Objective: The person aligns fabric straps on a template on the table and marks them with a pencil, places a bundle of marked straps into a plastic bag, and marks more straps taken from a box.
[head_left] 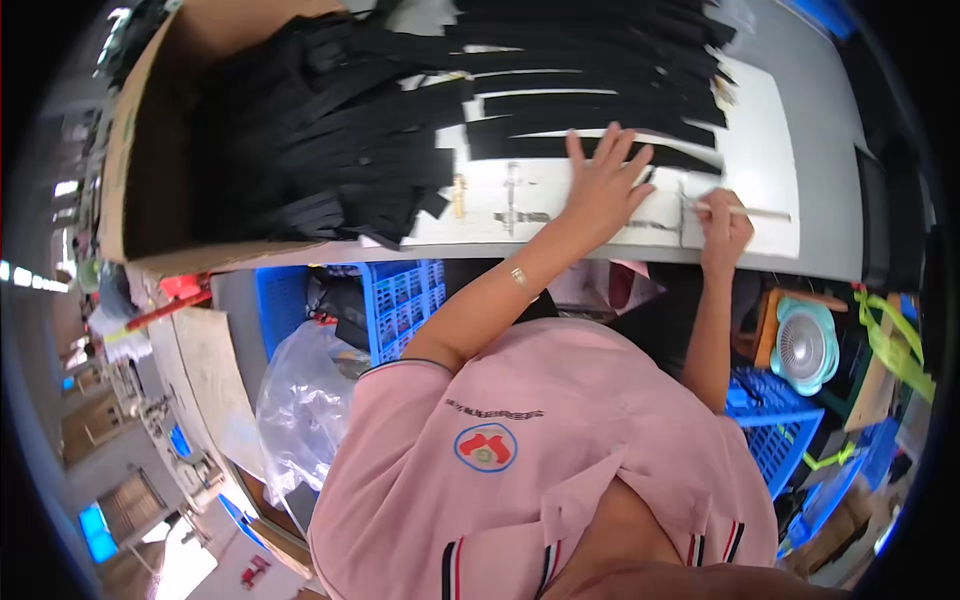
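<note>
Head view. Left hand (603, 182) lies flat, fingers spread, pressing a black strip (590, 148) onto the white desk (760, 150) at about 1 o'clock in the picture. The grip is open, palm down; it pins the strip and does not close round it. Right hand (724, 228) sits just to the right, at about 2 o'clock, closed in a writing pinch on a thin pale stick (750, 211), probably a marking pen or chalk pencil; its tip end is hidden by the fingers.

Handling, judged: the strips look like flat woven or elastic band, light, limp and not fragile. A single one would sag if lifted by one end, so it is better pinned flat near the spot being worked, or picked up by the middle. The matte surface looks unlikely to slip under the palm. The stick is light and stiff, and is held near its working end.

Counts: one strip under the left hand; roughly eight or nine more fanned in a row along the desk from 12 to 1 o'clock, edges overlapping, so the count is not exact. A heap of strips (320, 130) at 11 o'clock spills from a cardboard box (140, 170); there are too many to count. One stick. Two hands in view, both the person's own.

Below the desk edge: blue crates (400, 300), a clear plastic bag (300, 400), a small fan (805, 345).
</note>
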Available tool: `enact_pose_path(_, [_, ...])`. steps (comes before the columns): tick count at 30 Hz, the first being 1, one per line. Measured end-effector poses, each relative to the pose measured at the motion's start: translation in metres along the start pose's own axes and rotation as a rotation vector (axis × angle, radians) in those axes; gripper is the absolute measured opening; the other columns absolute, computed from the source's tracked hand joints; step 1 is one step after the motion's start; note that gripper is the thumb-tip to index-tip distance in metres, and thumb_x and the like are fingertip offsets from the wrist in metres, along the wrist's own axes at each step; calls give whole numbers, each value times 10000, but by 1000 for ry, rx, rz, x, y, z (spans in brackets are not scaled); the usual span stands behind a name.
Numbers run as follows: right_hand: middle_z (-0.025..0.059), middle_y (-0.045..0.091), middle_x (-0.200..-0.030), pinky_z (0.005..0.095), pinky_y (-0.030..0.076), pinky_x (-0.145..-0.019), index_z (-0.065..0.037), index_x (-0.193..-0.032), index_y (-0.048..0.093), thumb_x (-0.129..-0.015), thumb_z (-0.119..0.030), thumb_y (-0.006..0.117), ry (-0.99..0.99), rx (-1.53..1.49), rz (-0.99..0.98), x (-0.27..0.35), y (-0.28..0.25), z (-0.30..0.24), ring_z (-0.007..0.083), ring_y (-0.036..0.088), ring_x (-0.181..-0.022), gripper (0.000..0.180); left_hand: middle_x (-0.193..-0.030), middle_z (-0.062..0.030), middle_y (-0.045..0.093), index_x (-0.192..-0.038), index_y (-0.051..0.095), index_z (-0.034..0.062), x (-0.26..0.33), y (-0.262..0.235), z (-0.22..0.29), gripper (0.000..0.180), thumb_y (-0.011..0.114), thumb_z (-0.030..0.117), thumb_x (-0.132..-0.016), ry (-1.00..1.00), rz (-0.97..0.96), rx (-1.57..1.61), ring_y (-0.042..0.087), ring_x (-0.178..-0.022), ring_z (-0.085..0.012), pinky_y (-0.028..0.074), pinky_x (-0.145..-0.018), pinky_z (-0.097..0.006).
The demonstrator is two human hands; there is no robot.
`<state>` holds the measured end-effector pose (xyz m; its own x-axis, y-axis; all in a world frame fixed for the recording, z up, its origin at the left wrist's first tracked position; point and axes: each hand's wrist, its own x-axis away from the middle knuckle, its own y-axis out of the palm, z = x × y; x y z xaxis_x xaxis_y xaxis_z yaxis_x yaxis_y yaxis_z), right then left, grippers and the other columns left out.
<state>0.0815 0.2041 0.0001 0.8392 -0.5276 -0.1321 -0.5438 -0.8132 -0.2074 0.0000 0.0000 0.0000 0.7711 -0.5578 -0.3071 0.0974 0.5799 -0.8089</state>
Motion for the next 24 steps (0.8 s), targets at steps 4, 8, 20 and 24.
enact_pose_path(4, [-20, 607, -716, 214, 344, -538, -37, -884, 710, -1016, -227, 618, 40, -4, -6, -15, 0, 13, 35, 463, -610, 249, -1503, -203, 481, -1368, 602, 65, -40, 4, -26, 519, 656, 378, -958, 15, 27, 54, 332, -1491, -377, 100, -1137, -754])
enact_pose_path(8, [-32, 560, -676, 212, 300, -506, -40, -873, 693, -1031, -251, 598, 41, 22, 18, -6, -7, 20, 26, 411, -572, 280, -1470, -208, 505, -1327, 617, 27, -5, -25, -31, 481, 659, 336, -961, -36, 33, 111, 334, -1484, -388, 115, -1197, -676])
enact_pose_path(20, [-35, 518, -652, 198, 266, -468, -41, -889, 668, -1064, -279, 561, -31, -27, -26, -13, 2, 13, 13, 375, -529, 314, -1293, -122, 623, -1192, 681, 15, 111, -170, -128, 439, 669, -11, -754, -355, 151, -481, 479, -1365, -276, 127, -1231, -604])
enact_pose_path(24, [-38, 517, -653, 198, 263, -470, -37, -900, 672, -1065, -281, 561, -40, -45, -31, -14, 6, 14, 11, 372, -530, 315, -1025, -55, 722, -965, 766, 57, 104, -177, -130, 257, 719, 10, -717, -415, 198, -311, 639, -1132, -244, 223, -1241, -520])
